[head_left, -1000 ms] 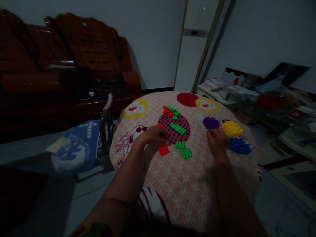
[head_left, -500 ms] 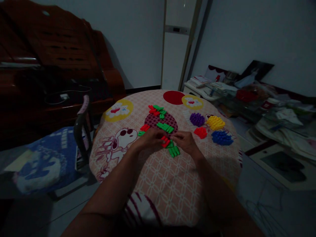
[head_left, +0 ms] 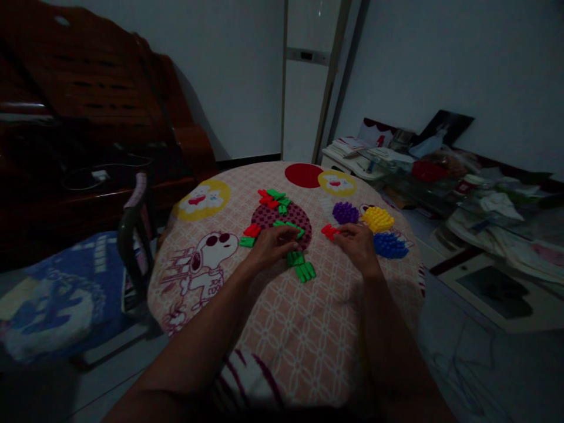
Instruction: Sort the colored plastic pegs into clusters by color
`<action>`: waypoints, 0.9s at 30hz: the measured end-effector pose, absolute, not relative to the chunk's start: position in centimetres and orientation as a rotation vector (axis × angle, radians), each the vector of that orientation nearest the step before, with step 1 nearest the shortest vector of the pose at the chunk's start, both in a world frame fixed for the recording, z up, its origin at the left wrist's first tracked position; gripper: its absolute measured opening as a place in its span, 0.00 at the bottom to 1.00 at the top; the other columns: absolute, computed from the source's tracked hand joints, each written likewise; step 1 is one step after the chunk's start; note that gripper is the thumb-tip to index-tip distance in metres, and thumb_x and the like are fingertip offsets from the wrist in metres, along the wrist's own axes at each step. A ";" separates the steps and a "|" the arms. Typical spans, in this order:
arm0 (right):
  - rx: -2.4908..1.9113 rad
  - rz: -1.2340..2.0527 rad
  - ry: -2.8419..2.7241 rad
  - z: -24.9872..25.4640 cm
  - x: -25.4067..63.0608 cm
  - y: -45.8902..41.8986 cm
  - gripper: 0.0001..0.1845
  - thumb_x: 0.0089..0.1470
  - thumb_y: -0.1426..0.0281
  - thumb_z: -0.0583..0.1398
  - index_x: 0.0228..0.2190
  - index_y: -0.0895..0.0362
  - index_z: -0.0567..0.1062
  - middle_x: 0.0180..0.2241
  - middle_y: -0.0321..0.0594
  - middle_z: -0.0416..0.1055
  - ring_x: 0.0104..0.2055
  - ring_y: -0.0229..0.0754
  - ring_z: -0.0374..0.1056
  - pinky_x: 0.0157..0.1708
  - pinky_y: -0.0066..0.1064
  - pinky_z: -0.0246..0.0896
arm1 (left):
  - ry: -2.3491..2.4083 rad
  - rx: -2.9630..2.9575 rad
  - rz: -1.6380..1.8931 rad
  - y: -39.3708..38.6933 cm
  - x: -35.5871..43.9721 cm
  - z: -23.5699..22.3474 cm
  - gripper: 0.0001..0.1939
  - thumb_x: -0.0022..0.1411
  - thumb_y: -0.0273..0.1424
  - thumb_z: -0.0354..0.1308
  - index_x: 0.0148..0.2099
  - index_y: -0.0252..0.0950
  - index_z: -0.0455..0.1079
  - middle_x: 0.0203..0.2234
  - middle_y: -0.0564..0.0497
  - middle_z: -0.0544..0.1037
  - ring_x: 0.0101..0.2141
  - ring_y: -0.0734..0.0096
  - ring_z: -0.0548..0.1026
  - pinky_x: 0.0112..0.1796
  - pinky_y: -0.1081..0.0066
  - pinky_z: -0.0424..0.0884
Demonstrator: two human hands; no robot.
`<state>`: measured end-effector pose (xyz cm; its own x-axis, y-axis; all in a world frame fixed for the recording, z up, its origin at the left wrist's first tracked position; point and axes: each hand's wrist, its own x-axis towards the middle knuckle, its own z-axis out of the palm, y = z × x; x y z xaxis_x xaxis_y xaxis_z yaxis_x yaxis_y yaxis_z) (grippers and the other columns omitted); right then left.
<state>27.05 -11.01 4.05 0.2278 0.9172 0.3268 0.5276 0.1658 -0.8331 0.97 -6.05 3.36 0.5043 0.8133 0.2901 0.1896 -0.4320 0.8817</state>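
Observation:
My left hand is over the round dark patch of the tablecloth, fingers loosely bent and apart, with nothing visible between them. Just beyond it are green toy building blocks, and more green blocks lie joined below its fingertips. My right hand pinches at red building blocks right of the patch; its fingers hide part of the red. Left of my left hand lie a red block and a green block. A red-and-green group stands at the patch's far edge.
Purple, yellow and blue block piles sit on the right of the round table. A chair stands at left, a wooden sofa behind it. A cluttered glass table is at right.
My right hand has moved right, away from my left hand, and is at red blocks. The red near my left fingertips no longer shows. The view has shifted slightly.

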 end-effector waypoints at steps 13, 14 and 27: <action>-1.991 -0.102 -1.650 4.7 30.1 -11.8 0.08 0.51 0.69 0.62 0.29 0.55 0.83 0.31 0.46 0.81 0.33 0.45 0.74 0.31 0.31 0.58 | 0.913 1.908 0.932 -5.8 0.6 3.2 0.17 0.57 0.38 0.63 0.46 0.35 0.78 0.40 0.45 0.84 0.39 0.61 0.81 0.40 0.66 0.78; -2.009 -0.113 -1.657 4.7 30.1 -11.8 0.09 0.51 0.69 0.62 0.30 0.55 0.84 0.32 0.46 0.81 0.34 0.46 0.74 0.31 0.32 0.58 | 0.930 1.910 0.937 -5.8 0.6 3.4 0.17 0.57 0.39 0.63 0.46 0.34 0.79 0.40 0.45 0.84 0.39 0.61 0.81 0.40 0.66 0.78; -1.918 -0.106 -1.529 4.2 29.7 -11.4 0.13 0.50 0.63 0.60 0.32 0.57 0.83 0.34 0.48 0.81 0.34 0.49 0.74 0.34 0.35 0.61 | 1.709 1.878 1.279 -2.6 -5.0 3.3 0.15 0.60 0.27 0.56 0.48 0.31 0.78 0.45 0.40 0.81 0.41 0.62 0.80 0.46 0.65 0.75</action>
